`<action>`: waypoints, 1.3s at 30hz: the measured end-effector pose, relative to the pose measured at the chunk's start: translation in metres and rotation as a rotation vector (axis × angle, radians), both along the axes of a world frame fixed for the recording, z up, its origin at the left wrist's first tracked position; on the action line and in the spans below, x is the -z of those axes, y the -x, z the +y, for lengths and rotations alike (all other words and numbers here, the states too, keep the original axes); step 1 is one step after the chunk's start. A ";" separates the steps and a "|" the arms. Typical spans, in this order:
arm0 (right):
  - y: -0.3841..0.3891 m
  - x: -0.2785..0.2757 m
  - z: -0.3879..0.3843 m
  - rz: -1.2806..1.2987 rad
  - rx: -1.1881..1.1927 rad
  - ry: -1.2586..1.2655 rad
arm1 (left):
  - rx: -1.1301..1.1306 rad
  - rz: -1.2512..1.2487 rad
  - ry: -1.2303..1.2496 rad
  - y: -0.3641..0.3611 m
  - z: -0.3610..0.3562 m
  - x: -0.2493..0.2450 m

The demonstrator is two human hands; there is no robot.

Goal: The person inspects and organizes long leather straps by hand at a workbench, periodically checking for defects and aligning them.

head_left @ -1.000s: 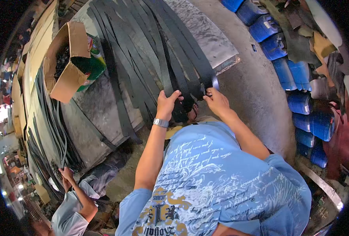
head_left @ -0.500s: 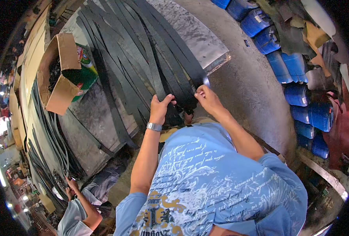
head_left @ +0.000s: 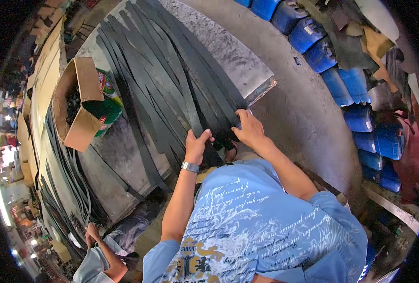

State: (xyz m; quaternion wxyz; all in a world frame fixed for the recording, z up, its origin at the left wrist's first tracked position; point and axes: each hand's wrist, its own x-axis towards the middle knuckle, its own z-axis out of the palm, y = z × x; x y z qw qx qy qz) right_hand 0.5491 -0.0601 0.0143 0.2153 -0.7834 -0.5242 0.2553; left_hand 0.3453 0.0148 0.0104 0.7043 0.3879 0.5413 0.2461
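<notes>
Many long dark strips (head_left: pixel 160 80) lie side by side over a pale work table (head_left: pixel 219 35). My left hand (head_left: pixel 197 147) wears a metal watch; its thumb and fingers are closed on the end of a strip near the table's front edge. To its right, my right hand (head_left: pixel 248 126) is closed on the end of another strip, at the right side of the spread. The strip ends between the two hands hang over the edge near my body.
An open cardboard box (head_left: pixel 84 125) with green printed sides stands left on the table. Further left, a co-worker's hands (head_left: pixel 92 233) touch a bundle of thin strips (head_left: pixel 72 188). Blue plastic jugs (head_left: pixel 320 54) and hides (head_left: pixel 410 155) line the right side.
The view has shifted, so the box and table appear lower. My right hand's fingers have closed round a strip end. The co-worker's hands have come together.
</notes>
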 end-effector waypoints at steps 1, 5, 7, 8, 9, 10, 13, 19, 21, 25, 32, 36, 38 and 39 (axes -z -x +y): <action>-0.001 0.001 -0.003 0.005 0.003 0.004 | -0.003 0.003 0.002 0.000 -0.001 -0.002; 0.000 0.001 -0.011 -0.023 0.025 -0.010 | -0.017 0.017 0.007 0.002 -0.002 -0.001; 0.000 -0.001 -0.005 -0.037 0.020 -0.041 | -0.003 0.028 -0.008 0.003 -0.001 0.006; 0.000 -0.004 0.003 -0.027 0.018 0.039 | 0.007 0.011 -0.029 0.003 -0.001 0.008; -0.001 -0.009 0.012 -0.018 0.018 0.119 | 0.000 0.017 -0.013 0.001 -0.001 0.005; -0.002 -0.013 0.020 -0.011 0.018 0.201 | -0.008 0.021 0.005 -0.001 -0.001 0.002; -0.009 -0.001 0.031 0.264 0.092 0.052 | -0.014 0.051 -0.042 -0.001 -0.003 -0.003; -0.016 0.020 0.028 0.661 0.124 0.014 | 0.061 0.483 -0.369 0.022 -0.016 0.012; -0.008 0.016 0.023 0.696 0.118 -0.029 | 0.098 0.592 -0.366 0.024 -0.017 -0.002; 0.012 -0.005 0.029 1.084 0.114 0.089 | -0.034 0.247 -0.203 0.018 -0.014 0.001; 0.032 -0.025 0.044 1.138 0.085 0.277 | -0.054 0.700 -0.780 0.016 -0.033 0.012; 0.051 -0.042 0.058 1.273 0.070 0.193 | 0.144 0.213 -0.495 0.022 -0.039 -0.030; 0.057 -0.050 0.072 1.352 0.052 0.136 | 0.192 -0.022 -0.271 0.032 -0.039 -0.036; 0.058 -0.054 0.082 1.395 0.050 0.114 | 0.204 -0.045 -0.260 0.039 -0.040 -0.051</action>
